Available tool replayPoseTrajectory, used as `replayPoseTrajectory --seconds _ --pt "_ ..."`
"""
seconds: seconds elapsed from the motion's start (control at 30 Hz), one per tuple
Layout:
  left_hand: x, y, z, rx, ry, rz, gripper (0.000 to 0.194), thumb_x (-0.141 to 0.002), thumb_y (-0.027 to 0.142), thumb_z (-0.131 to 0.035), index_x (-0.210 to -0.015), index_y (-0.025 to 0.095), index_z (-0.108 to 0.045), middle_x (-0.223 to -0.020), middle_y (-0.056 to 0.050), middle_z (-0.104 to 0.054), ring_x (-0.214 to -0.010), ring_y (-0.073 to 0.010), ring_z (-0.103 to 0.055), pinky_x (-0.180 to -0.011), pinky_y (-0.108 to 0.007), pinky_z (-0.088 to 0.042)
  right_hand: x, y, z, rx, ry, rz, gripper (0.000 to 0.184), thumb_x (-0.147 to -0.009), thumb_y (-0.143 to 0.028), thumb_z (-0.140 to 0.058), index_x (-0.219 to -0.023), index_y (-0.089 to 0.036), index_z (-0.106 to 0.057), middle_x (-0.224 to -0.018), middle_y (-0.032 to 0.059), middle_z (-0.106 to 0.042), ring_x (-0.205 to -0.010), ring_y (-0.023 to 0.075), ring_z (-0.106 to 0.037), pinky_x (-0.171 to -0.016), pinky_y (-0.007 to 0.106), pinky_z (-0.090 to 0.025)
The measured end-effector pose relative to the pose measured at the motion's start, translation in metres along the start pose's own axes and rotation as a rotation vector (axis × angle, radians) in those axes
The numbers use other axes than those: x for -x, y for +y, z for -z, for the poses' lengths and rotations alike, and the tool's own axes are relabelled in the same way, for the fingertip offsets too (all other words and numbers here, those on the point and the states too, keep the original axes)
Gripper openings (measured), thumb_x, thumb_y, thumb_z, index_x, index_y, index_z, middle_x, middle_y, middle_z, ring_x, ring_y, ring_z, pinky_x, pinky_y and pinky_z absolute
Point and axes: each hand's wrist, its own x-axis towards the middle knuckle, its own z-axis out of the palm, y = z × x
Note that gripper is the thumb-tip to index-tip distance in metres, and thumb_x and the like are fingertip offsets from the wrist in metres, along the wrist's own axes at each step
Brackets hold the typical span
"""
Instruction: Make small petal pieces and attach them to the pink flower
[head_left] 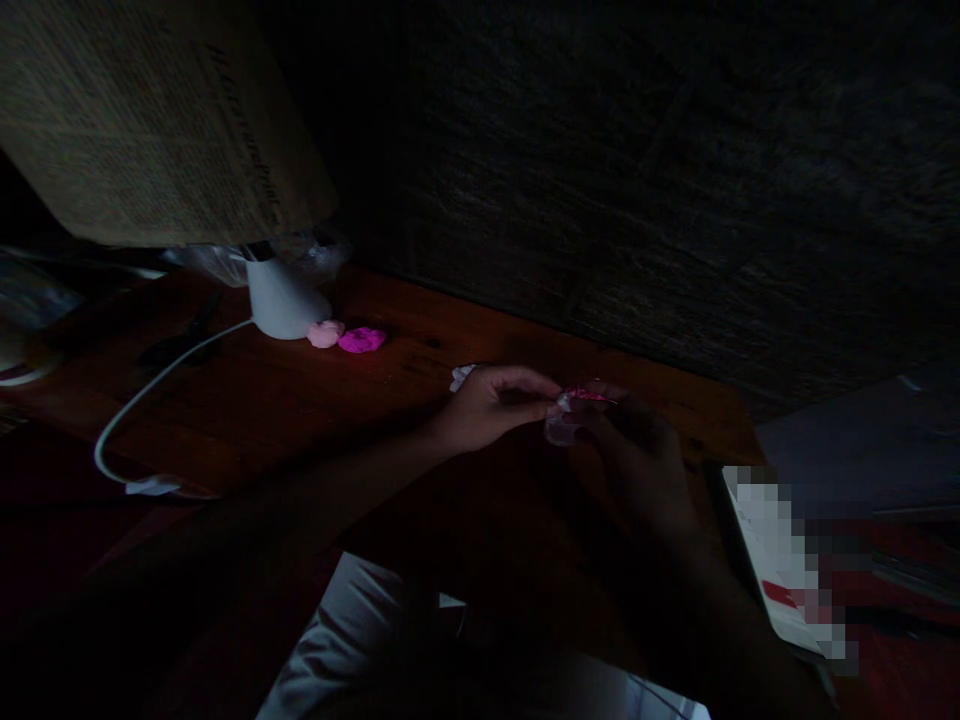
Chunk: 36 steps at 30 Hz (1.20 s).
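Both hands meet over the wooden table, right of the lamp, in dim light. Thumb and fingers of my left hand [491, 400] are closed in a pinch on the left end of a small pink piece with whitish film [581, 394]. From the other side my right hand [637, 440], mostly in shadow, grips the same piece. A translucent whitish film [559, 428] hangs below the fingertips; its exact kind is unclear. Just behind my left hand lies a crumpled white scrap [461, 376]. Farther left, a pale pink lump [325, 334] touches a bright magenta lump [362, 340].
A lamp with a white base [283, 300] and newsprint-patterned shade [172, 120] stands at the back left, its white cable [150, 390] looping forward. A dark wall [637, 180] borders the wooden table [300, 400]. At right lies a partly pixelated bright screen-like object [772, 570].
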Motion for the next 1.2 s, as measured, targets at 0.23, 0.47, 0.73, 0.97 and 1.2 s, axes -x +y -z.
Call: replayPoseTrajectory --seconds 0.23,0.47,0.73,0.97,1.2 --pt "-0.0005 0.002 -0.0004 0.011 -0.038 0.015 0.023 -0.074 0.023 -0.082 -0.095 0.015 -0.078 -0.1 -0.008 -0.078 -0.094 -0.0169 -0.071 -0.09 -0.031 -0.054 0.0011 -0.0034 -0.0009 0.051 -0.015 0.019 0.036 -0.07 -0.042 -0.087 -0.096 -0.02 -0.074 -0.08 0.0044 -0.077 -0.072 0.0206 -0.072 -0.07 0.037 -0.06" --pt "-0.001 0.0064 0.0013 0.042 0.026 0.171 0.028 -0.07 0.029 -0.085 -0.093 0.015 -0.077 -0.093 -0.006 -0.077 -0.079 -0.0141 -0.068 -0.066 -0.024 -0.049 0.0019 -0.0025 0.0003 0.045 -0.028 0.075 0.029 -0.072 -0.038 -0.085 -0.094 -0.024 -0.074 -0.092 0.005 -0.079 -0.08 0.022 -0.074 -0.075 0.039 -0.061" --pt "-0.0016 0.0043 0.0016 0.091 0.007 0.17 0.035 -0.069 0.029 -0.085 -0.101 0.015 -0.076 -0.102 -0.009 -0.077 -0.085 -0.0154 -0.069 -0.067 -0.024 -0.049 0.0018 -0.0004 0.0004 0.046 -0.048 0.108 0.027 -0.073 -0.036 -0.084 -0.095 -0.024 -0.074 -0.09 0.0033 -0.08 -0.084 0.0216 -0.074 -0.08 0.04 -0.06" --pt "-0.0015 0.0048 0.0018 0.114 -0.021 0.18 0.028 -0.069 0.028 -0.085 -0.093 0.016 -0.078 -0.095 -0.006 -0.077 -0.079 -0.0129 -0.067 -0.066 -0.023 -0.047 0.0034 -0.002 -0.0005 0.122 -0.026 0.169 0.025 -0.072 -0.037 -0.085 -0.092 -0.025 -0.074 -0.09 0.0035 -0.08 -0.087 0.0233 -0.074 -0.085 0.043 -0.06" --pt "-0.0012 0.0039 0.001 0.097 0.012 0.192 0.03 -0.068 0.031 -0.086 -0.092 0.016 -0.078 -0.092 -0.006 -0.077 -0.075 -0.0127 -0.065 -0.065 -0.023 -0.046 0.0048 -0.0014 -0.0026 0.162 -0.032 0.179 0.025 -0.075 -0.043 -0.083 -0.089 -0.023 -0.076 -0.083 0.0045 -0.079 -0.074 0.0219 -0.073 -0.069 0.037 -0.061"
